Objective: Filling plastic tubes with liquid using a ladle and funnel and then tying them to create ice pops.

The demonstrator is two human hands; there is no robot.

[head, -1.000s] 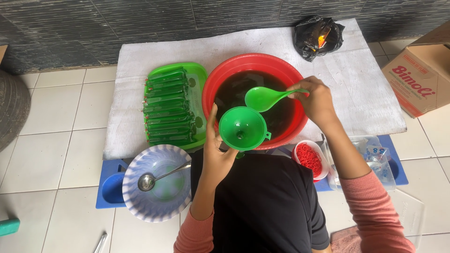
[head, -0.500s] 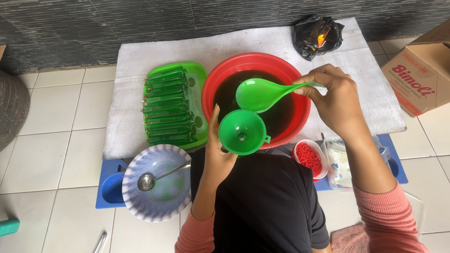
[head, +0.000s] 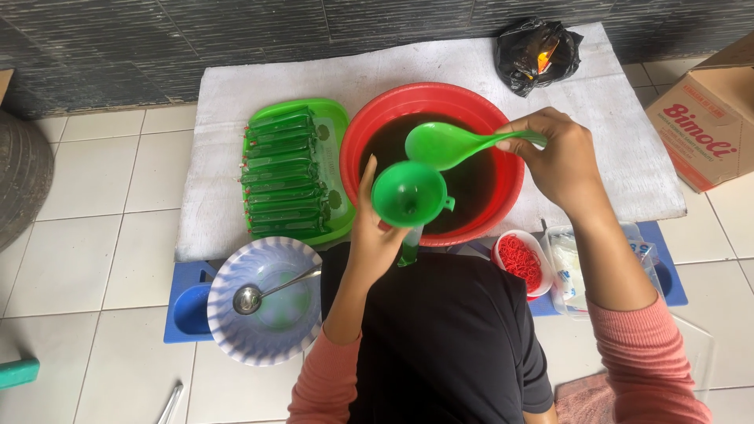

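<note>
My left hand grips a green funnel with a thin plastic tube of green liquid hanging under its spout, in front of a red basin of dark liquid. My right hand holds the handle of a green ladle, its bowl raised just above and behind the funnel, over the basin. A green tray to the left of the basin carries a row of filled green tubes.
A white cloth lies under basin and tray. A blue-white plate with a metal spoon sits front left. A small bowl of red rubber bands, a clear plastic container, a black bag and a cardboard box are to the right.
The ladle has risen out of the basin and swung left toward the funnel. My right hand lifted with it. The funnel hand stayed put.
</note>
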